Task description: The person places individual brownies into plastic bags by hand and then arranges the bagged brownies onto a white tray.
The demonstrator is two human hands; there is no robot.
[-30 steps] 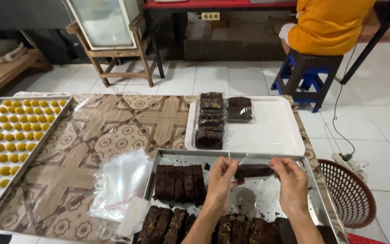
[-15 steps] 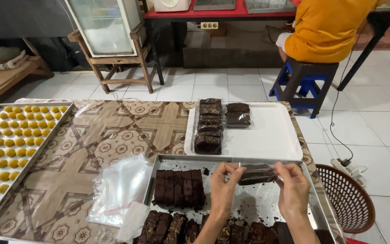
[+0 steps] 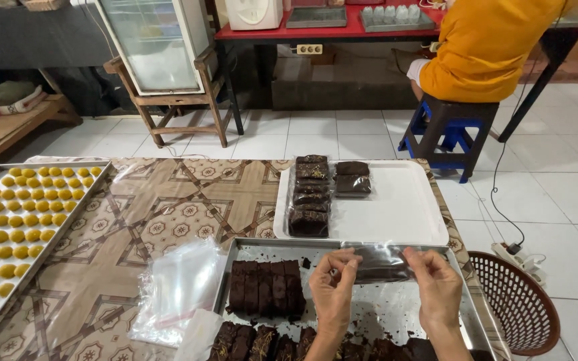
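Plastic bag [image 3: 379, 262] with a brownie is hanging over the metal tray [image 3: 463, 314], pinched by left hand [image 3: 333, 287] and right hand [image 3: 438, 286]; uneven pulling risks tearing it.

Three trays [image 3: 362, 232] sit on the desk [image 3: 168, 214]. Seven wrapped brownies [image 3: 310, 194] lie on the white one; an eighth bagged brownie [image 3: 379, 264] is between two hands [image 3: 332, 287]. One basket [image 3: 520, 301].
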